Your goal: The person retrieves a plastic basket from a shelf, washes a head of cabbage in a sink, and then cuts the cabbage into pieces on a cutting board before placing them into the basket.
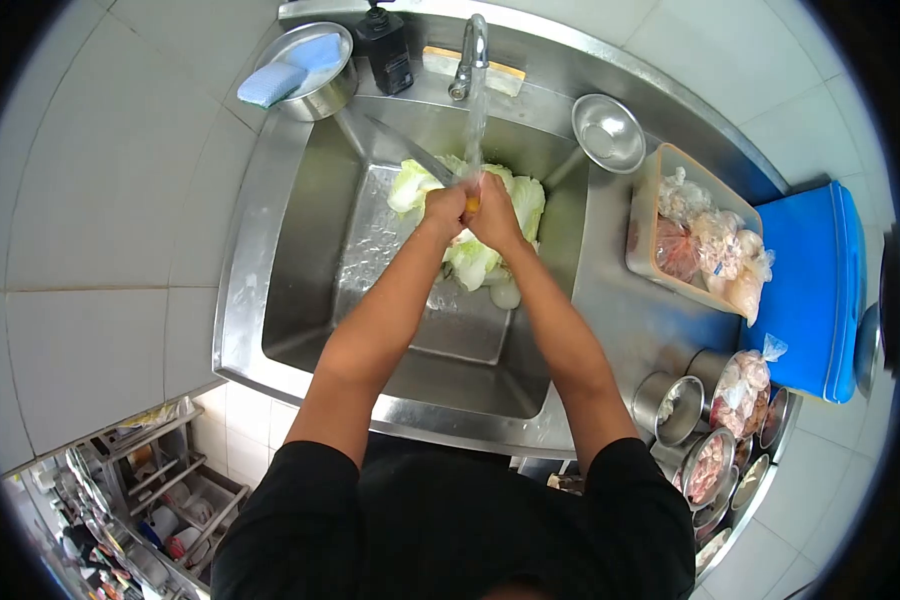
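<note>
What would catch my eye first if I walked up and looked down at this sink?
Both hands, the left hand and right hand, meet under the running tap in the middle of the steel sink, closed together around a knife with a yellow handle, above pale green cabbage leaves. To the right, a bright blue cooler stands beside a tub of bagged food.

no readable text, label or number anywhere.
</note>
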The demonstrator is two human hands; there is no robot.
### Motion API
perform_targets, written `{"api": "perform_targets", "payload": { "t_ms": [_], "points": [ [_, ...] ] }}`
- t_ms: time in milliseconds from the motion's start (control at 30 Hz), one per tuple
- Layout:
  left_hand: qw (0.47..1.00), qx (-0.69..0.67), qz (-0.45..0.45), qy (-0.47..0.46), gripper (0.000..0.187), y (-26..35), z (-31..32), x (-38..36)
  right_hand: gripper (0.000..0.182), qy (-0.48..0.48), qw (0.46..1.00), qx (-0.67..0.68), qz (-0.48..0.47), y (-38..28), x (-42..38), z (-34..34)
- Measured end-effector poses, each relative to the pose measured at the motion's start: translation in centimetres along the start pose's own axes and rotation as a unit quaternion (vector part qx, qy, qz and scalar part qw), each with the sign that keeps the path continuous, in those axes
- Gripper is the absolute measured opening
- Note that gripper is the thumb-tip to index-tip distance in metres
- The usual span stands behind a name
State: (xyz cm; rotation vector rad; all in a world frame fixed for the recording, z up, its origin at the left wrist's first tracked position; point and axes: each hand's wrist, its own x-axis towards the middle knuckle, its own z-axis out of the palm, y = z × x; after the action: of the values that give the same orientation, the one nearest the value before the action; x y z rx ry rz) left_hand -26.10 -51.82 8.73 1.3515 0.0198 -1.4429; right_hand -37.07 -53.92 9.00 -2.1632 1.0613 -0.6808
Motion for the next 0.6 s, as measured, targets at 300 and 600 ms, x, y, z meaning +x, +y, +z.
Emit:
{"api": "perform_targets", "payload": {
  "t_ms": [300,600],
  "points": [
    [0.999,-0.008,0.031,0.041,0.025,-0.4,1.8,1.2,0.063,0.007,0.996,0.014,0.084,-2.5,-4.0,-3.7],
    [0.987,0.124,0.067,-0.08,0.003,0.3,0.7,5.5,0.047,0.089,0.983,-0.02,0.157,-4.1,-12.5,-8.3]
  ]
}}
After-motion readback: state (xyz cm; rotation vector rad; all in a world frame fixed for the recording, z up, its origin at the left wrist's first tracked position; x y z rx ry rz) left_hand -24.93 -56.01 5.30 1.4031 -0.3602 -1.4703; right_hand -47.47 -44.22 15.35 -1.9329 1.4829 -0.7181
